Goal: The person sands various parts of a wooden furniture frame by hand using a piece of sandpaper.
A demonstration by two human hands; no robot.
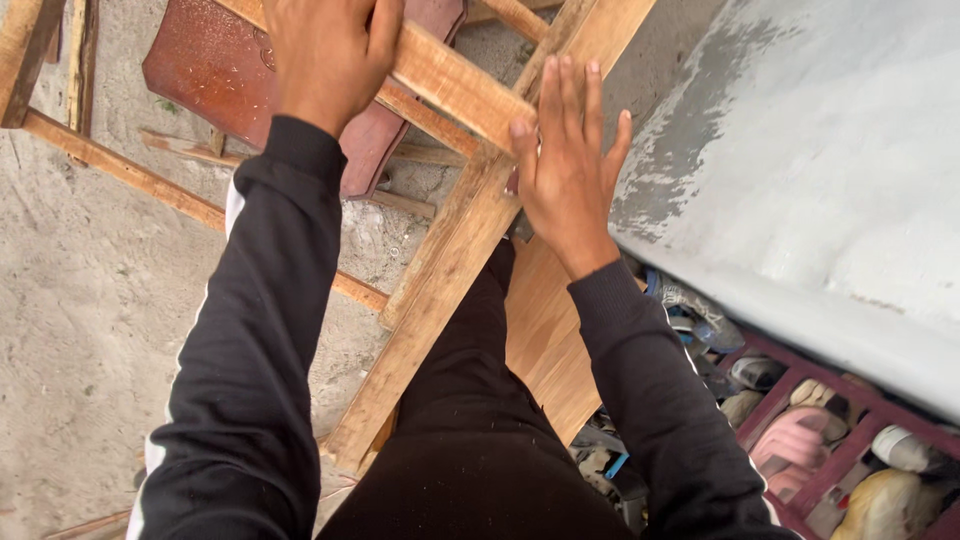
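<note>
Head view looks down on a wooden frame [450, 260] standing on the sandy floor [80, 330]; the left hand [330, 50] wraps its fingers around the upper rail [455, 85], while the right hand [570, 165] lies flat, fingers spread, against the joint. Steady pressure there seems wise. A shoe rack [830, 430] sits beside.
</note>
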